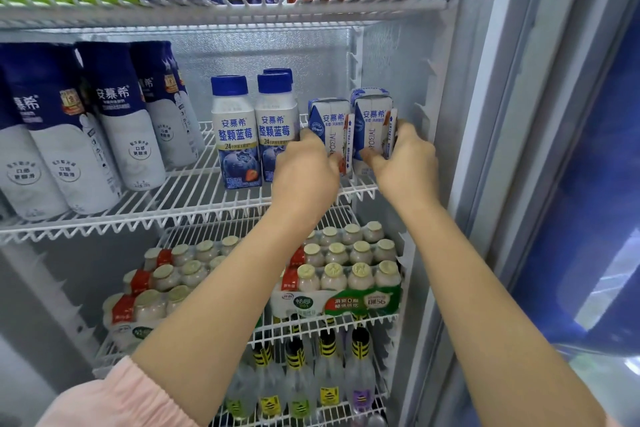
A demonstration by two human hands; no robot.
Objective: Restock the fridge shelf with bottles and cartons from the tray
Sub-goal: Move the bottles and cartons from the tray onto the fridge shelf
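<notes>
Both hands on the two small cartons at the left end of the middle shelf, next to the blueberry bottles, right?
Not quite. The head view shows the left hand on the left carton and the right hand on the right carton at the right end of the middle shelf, against the fridge wall. The blueberry bottles do stand beside them.

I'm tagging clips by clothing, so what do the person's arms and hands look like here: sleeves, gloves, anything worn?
Both hands are bare: no gloves, and no rings or watch visible on the left hand or the right hand. Both forearms are uncovered. A soft pale pink sleeve with a gathered cuff is pushed up the left arm near the elbow. No sleeve shows on the right arm in frame.
</notes>
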